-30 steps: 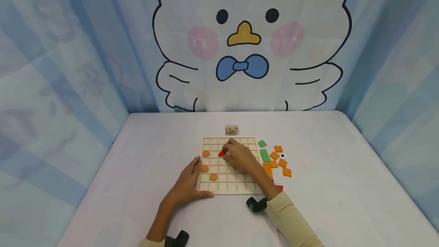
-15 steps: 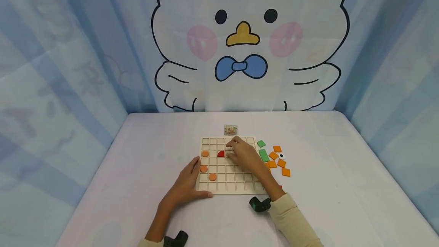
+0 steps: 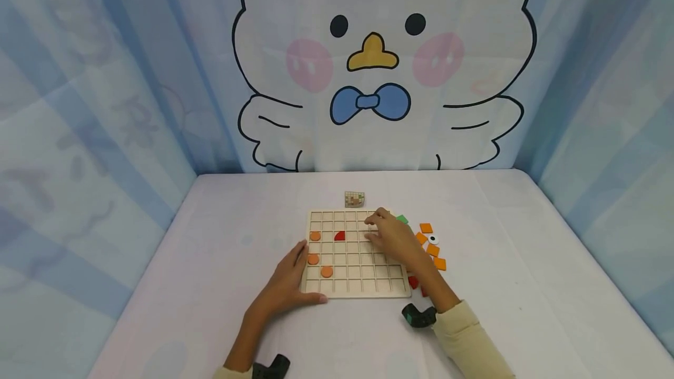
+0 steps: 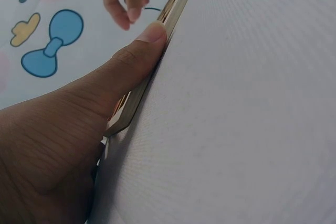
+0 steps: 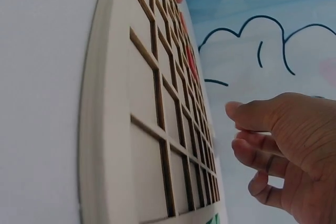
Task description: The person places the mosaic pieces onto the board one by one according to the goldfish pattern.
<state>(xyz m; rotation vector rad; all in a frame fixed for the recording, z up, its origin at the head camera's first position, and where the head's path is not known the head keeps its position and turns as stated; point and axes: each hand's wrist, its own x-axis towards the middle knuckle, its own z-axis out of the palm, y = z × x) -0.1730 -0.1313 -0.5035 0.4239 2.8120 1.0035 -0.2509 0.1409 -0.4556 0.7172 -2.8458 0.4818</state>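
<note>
A pale wooden grid board lies flat on the table. My left hand rests at its near left corner, fingers along the left side and thumb along the front edge; in the left wrist view the thumb lies straight against the rim. Over the board's right part hovers my right hand, fingers loosely bent and holding nothing; the right wrist view shows a gap between this hand and the grid. One red quarter-round piece sits in a cell. Orange discs occupy 3 cells at the left.
Right of the board lie several orange square tiles, a white ring piece with a dark centre, a green tile and red pieces, partly hidden by the right arm. A small patterned card lies beyond the board.
My right hand has let go of the red quarter-round piece, which stays in its cell, and has moved right across the board. The left hand stays in place.
</note>
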